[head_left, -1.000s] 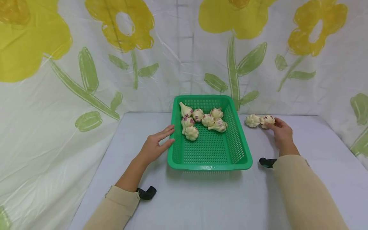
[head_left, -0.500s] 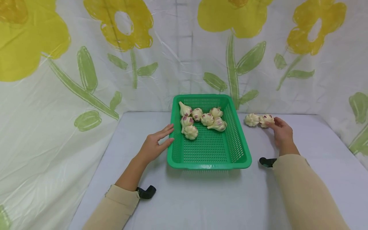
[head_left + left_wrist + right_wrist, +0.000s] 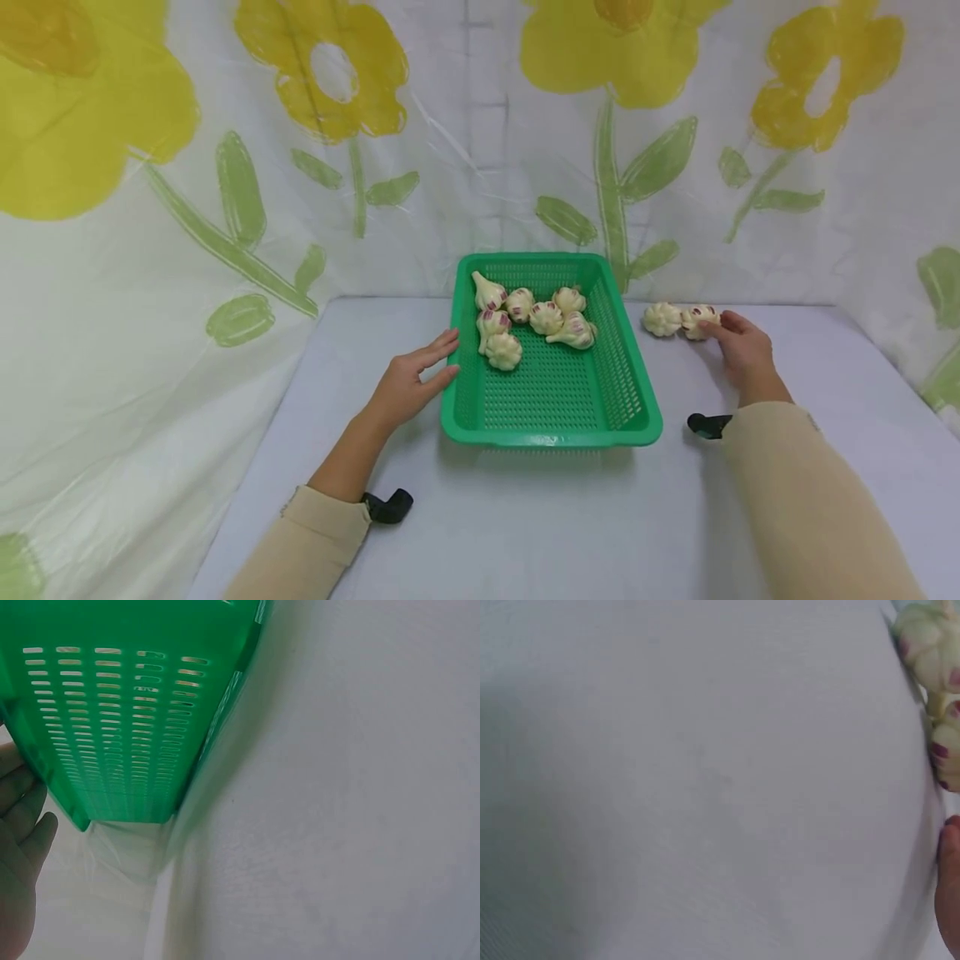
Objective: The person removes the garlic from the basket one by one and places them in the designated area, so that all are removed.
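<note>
My left hand (image 3: 405, 383) lies along the left side of a green plastic basket (image 3: 551, 437), fingers straight and fingertips right at its rim. In the left wrist view those fingers (image 3: 26, 802) show beside the slotted basket wall. Several garlic bulbs (image 3: 546, 318), white with purple patches, sit in the back half of the basket. To the right of it, two more bulbs stand side by side on the table: a plain-looking left bulb (image 3: 662, 319) and a purple-marked right bulb (image 3: 699, 320). At the right bulb is my right hand (image 3: 746, 346); the right wrist view shows a gap between thumb (image 3: 949, 877) and bulb.
A white cloth covers the table (image 3: 525, 517). Close behind the basket hangs a pale curtain (image 3: 420, 250) with yellow flowers, which also runs down both sides. Each wrist carries a black camera mount, one by the left sleeve (image 3: 330, 517), one by the right sleeve (image 3: 795, 475).
The head view has shifted slightly, and the right forearm sits a little farther right. Both hands stay at the same places beside the basket and the bulb; no bulb has moved.
</note>
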The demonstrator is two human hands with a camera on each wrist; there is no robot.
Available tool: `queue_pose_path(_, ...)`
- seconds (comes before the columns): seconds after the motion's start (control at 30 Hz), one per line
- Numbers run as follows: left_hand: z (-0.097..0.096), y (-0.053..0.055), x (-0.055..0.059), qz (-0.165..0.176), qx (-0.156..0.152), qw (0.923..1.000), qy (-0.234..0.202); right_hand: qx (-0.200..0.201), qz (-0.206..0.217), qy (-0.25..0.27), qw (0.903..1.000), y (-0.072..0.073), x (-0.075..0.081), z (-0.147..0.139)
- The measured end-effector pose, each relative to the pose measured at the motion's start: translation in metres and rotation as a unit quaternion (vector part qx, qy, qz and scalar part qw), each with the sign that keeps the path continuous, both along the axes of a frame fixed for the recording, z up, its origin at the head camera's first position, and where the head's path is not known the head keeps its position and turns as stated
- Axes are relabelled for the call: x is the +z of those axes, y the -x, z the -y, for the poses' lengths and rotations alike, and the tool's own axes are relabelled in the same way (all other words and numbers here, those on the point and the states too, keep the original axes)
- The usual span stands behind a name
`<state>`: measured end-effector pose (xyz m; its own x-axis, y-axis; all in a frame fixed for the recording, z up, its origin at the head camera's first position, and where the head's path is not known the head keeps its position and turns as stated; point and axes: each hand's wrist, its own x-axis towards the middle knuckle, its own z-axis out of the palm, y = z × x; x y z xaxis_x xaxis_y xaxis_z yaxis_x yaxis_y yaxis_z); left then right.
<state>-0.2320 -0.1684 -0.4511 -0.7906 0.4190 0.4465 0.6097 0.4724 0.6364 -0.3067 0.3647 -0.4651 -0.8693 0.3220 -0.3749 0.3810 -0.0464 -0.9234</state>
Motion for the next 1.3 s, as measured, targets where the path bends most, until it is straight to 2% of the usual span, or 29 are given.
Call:
queue_pose_path(0.13, -0.001, 0.0, -0.001, 0.001, 0.001, 1.0, 0.004, 0.062, 0.037, -0.077, 0.9944, -0.001, 0.015, -0.009)
queue_pose_path(0.23, -0.002, 0.0, 0.0, 0.001, 0.003, 1.0, 0.005, 0.116, 0.056, -0.14, 0.9816, 0.001, 0.033, -0.013)
queue_pose_path(0.33, -0.001, -0.001, 0.002, 0.003, 0.003, 1.0, 0.004, 0.173, 0.083, -0.209, 0.959, 0.006, 0.057, -0.016)
queue_pose_path(0.43, -0.001, -0.001, 0.002, 0.006, 0.003, 1.0, 0.004, 0.228, 0.105, -0.254, 0.9343, 0.014, 0.084, -0.014)
queue_pose_path(0.57, 0.001, -0.002, 0.003, 0.003, 0.005, 1.0, 0.003, 0.291, 0.102, -0.301, 0.9024, 0.023, 0.117, -0.003)
queue_pose_path(0.63, 0.001, -0.002, 0.003, 0.001, 0.004, 1.0, 0.002, 0.312, 0.091, -0.314, 0.8918, 0.026, 0.131, 0.005)
queue_pose_path(0.73, 0.001, -0.002, 0.003, 0.003, 0.005, 1.0, -0.001, 0.332, 0.066, -0.323, 0.8839, 0.03, 0.146, 0.018)
queue_pose_path(0.83, 0.001, -0.002, 0.003, 0.009, 0.006, 0.9999, -0.001, 0.345, 0.038, -0.317, 0.8825, 0.034, 0.155, 0.031)
queue_pose_path(0.93, 0.001, -0.003, 0.004, 0.018, 0.007, 0.9998, -0.002, 0.356, 0.009, -0.294, 0.8868, 0.038, 0.161, 0.044)
queue_pose_path(1.07, 0.0, -0.003, 0.005, 0.02, 0.007, 0.9998, -0.002, 0.359, -0.027, -0.237, 0.9023, 0.041, 0.168, 0.059)
queue_pose_path(1.2, -0.001, -0.005, 0.005, 0.019, 0.007, 0.9998, -0.002, 0.345, -0.06, -0.155, 0.9237, 0.04, 0.172, 0.075)
queue_pose_path(1.3, -0.001, -0.005, 0.006, 0.02, 0.006, 0.9998, -0.002, 0.338, -0.091, -0.092, 0.932, 0.04, 0.171, 0.086)
